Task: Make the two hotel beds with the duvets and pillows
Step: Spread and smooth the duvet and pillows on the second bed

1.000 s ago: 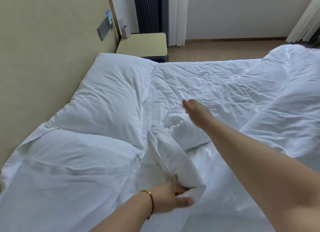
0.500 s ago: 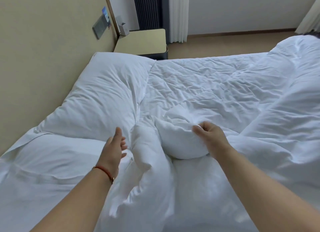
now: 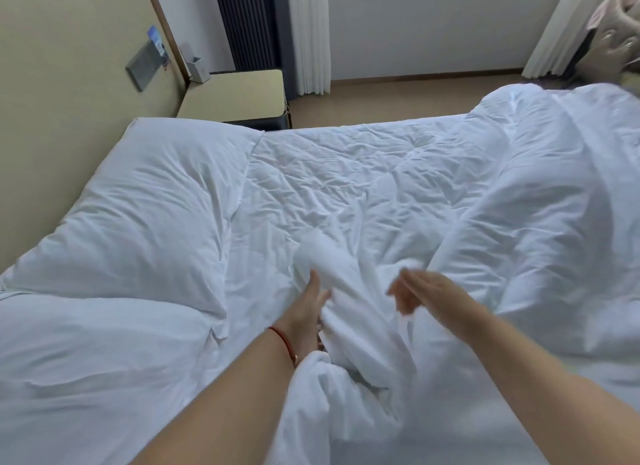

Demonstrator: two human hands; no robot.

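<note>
A crumpled white duvet (image 3: pixel 526 229) covers the right side of the bed, and its bunched edge runs down the middle toward me. My left hand (image 3: pixel 306 314), with a red string bracelet on the wrist, grips a fold of that bunched edge; the fabric partly hides its fingers. My right hand (image 3: pixel 427 293) hovers just right of the fold with its fingers straight, blurred and holding nothing. Two white pillows lie along the left: the far pillow (image 3: pixel 156 208) against the wall and the near pillow (image 3: pixel 90 367). The wrinkled bed sheet (image 3: pixel 346 159) shows between the pillows and the duvet.
A beige padded wall (image 3: pixel 62 93) with a switch panel (image 3: pixel 145 66) runs along the left. A bedside table (image 3: pixel 235 95) stands beyond the bed's far corner. Behind it are a dark radiator (image 3: pixel 249 24), white curtains (image 3: pixel 310 34) and tan floor (image 3: pixel 398 97).
My left hand moved right from the pillow side and took hold of the bunched duvet fold. My right hand let go of the duvet lump and opened. The view shifted slightly.
</note>
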